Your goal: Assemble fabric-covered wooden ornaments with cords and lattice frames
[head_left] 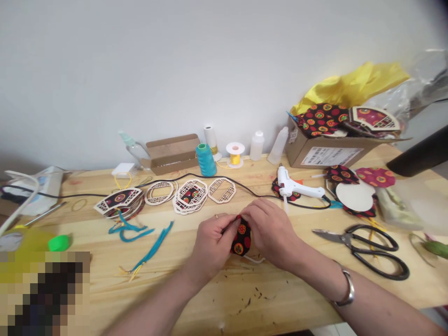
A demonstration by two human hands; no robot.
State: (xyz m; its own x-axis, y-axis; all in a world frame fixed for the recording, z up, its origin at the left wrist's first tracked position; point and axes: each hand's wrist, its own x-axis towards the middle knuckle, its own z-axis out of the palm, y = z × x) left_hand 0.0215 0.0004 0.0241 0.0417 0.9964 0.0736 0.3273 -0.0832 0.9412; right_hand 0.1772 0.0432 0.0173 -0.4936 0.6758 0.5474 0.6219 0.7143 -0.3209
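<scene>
Between my two hands is a piece of black fabric [242, 238] with red and yellow floral circles. My left hand [214, 238] pinches its upper left edge with closed fingers. My right hand [271, 231] has its fingers closed on the fabric's upper right side, and its fingertips are partly hidden. A white curved edge [255, 260] shows just below the fabric, near the right palm. Beyond the right hand lies a white glue gun [297, 186]. Black-handled scissors [364, 247] rest to the right of the right forearm.
Wooden lattice frames [191, 196], blue cords [154, 249] and a teal thread cone [206, 160] are beyond and left of the hands. A full cardboard box [325, 151] stands at the back right. A black cable [241, 183] crosses the wooden table [196, 308].
</scene>
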